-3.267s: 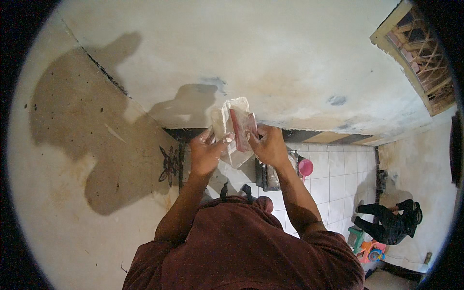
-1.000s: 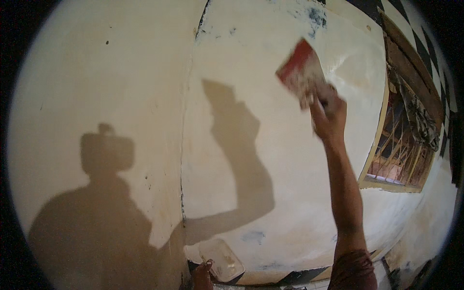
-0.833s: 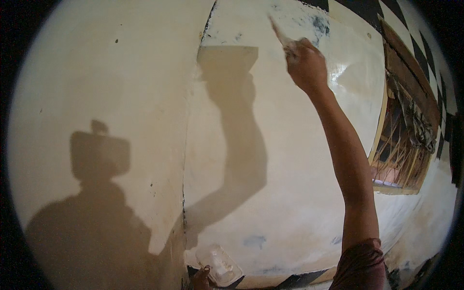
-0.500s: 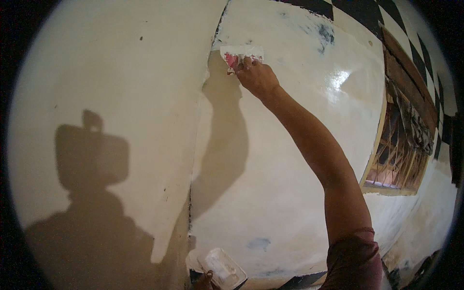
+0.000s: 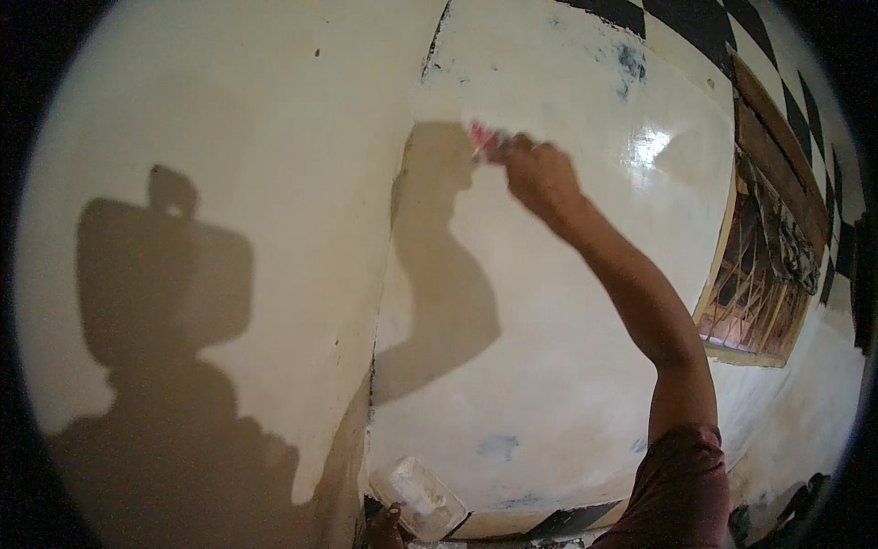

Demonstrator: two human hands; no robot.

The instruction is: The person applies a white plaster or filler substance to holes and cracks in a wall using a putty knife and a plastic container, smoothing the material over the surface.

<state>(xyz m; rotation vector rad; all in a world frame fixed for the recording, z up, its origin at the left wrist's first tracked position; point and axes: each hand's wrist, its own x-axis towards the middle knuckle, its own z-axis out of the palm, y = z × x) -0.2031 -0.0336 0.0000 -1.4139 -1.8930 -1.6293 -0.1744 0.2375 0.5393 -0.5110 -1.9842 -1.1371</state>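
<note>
High up in front of me, my right hand point(image 5: 541, 178) is closed round a putty scraper point(image 5: 488, 141) with red on it. The scraper is blurred, tilted and close to the pale wall point(image 5: 567, 366); whether its blade touches cannot be told. At the lower edge, my left hand point(image 5: 388, 531) grips the side of a pale plastic tub point(image 5: 446, 487). White paste lies in the tub. Only part of that hand shows.
A dark, chipped corner line point(image 5: 371, 389) separates the left wall from the one ahead. My shadow point(image 5: 165, 274) falls across both. To the right is a barred window point(image 5: 745, 293) with a wooden frame. Black checks point(image 5: 681, 27) run along the top, and bluish patches point(image 5: 631, 64) mark the wall.
My right hand has drawn the scraper away from the corner, right and slightly down, and turned it from face-on to a slant. My left hand still holds the tub. The view has shifted slightly.
</note>
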